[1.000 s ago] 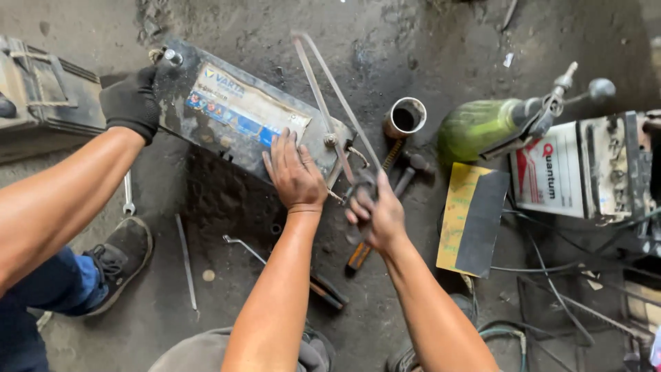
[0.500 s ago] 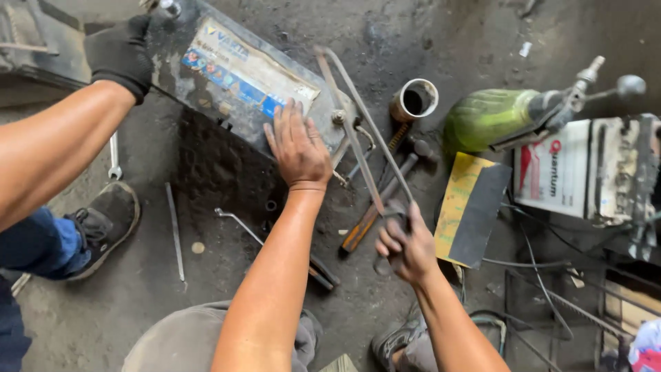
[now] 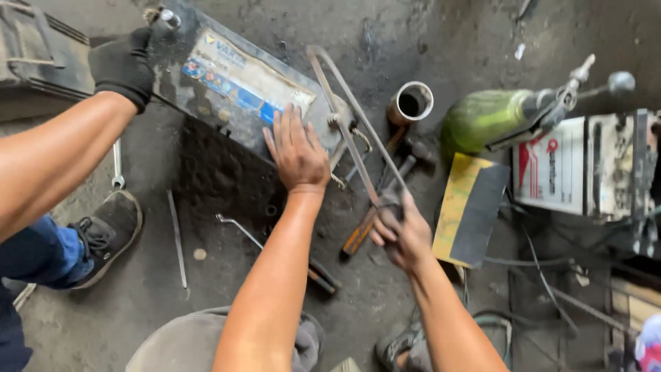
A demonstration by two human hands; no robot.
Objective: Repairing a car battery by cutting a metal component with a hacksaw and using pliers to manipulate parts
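Observation:
A dark car battery (image 3: 234,83) with a blue and white label lies tilted on the grimy floor. My left hand (image 3: 297,148) presses flat on its near right end, fingers spread. My right hand (image 3: 403,234) is closed around the handle of a hacksaw (image 3: 344,124), whose frame and blade run up across the battery's right end. Another person's black-gloved hand (image 3: 124,65) holds the battery's far left corner, their bare forearm reaching in from the left.
Beside the saw stand a short metal tube (image 3: 411,103) and a green gas cylinder (image 3: 482,120) with a valve. A white battery (image 3: 564,169), a yellow and black pad (image 3: 468,210), a wooden-handled hammer (image 3: 361,234), a wrench (image 3: 117,162), a thin rod (image 3: 177,238) and the other person's shoe (image 3: 110,231) lie around.
My right hand has drawn the hacksaw back toward me, away from the battery's end. My left hand stays on the battery; the gloved hand keeps its hold.

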